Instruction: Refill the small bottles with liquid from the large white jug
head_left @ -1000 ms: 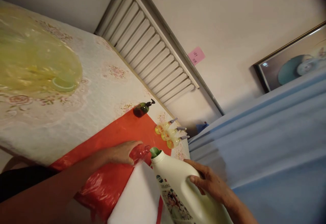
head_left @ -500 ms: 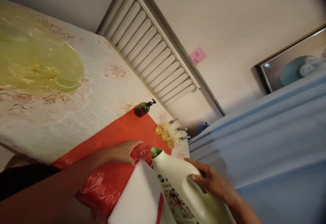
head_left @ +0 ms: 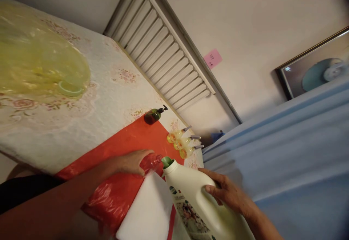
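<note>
My left hand [head_left: 133,163] is closed around a clear plastic bottle [head_left: 154,162], which looks red against the sheet behind it. The bottle's open neck is right by the green spout of a large pale detergent jug [head_left: 191,192]; whether they touch I cannot tell. My right hand [head_left: 226,192] grips the jug by its handle. A flower picture marks the jug's label. Under the jug's mouth and beside the bottle is a white block [head_left: 147,207]. No stream of liquid can be made out.
A red plastic sheet [head_left: 122,142] covers part of the flowered tablecloth [head_left: 106,87]. At its far edge stand a dark green pump bottle [head_left: 152,116] and three small yellowish pump bottles [head_left: 181,142]. A yellow plastic bag [head_left: 40,58] lies left. Behind are a radiator [head_left: 163,51] and blue curtain [head_left: 272,152].
The view has shifted very slightly. Both hands, the bottle and the jug keep nearly the same positions.
</note>
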